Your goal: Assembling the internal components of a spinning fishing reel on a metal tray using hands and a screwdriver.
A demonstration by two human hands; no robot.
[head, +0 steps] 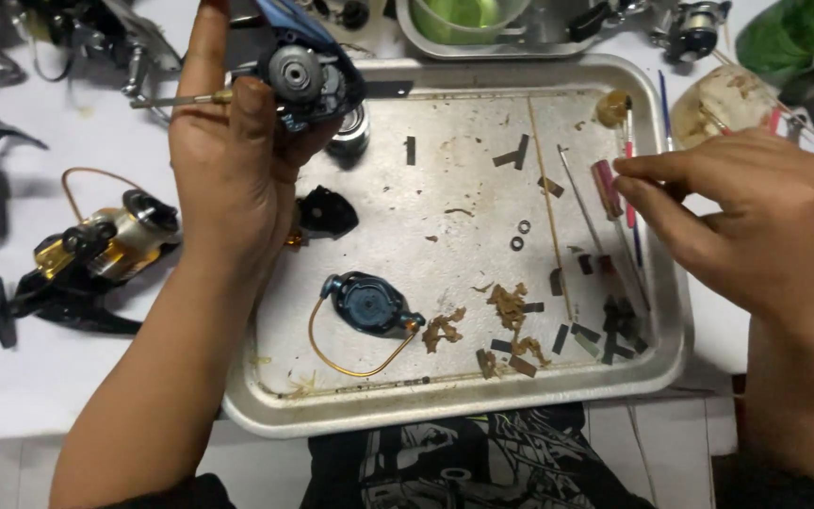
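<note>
My left hand (228,160) is clamped around the opened reel body (308,80) above the metal tray's (445,415) top-left corner while my right hand (756,221) pinches the small red-handled tool (607,187), and I judge a tilt could drop loose parts.

Upper left of frame: a dark blue reel body (308,80) is gripped in the left hand (228,160). Right side: a red-handled tool (607,188) is touched by the right hand (746,221). Centre: a metal tray (445,401) is strewn with a blue rotor with wire bail (369,306), washers and scraps.
</note>
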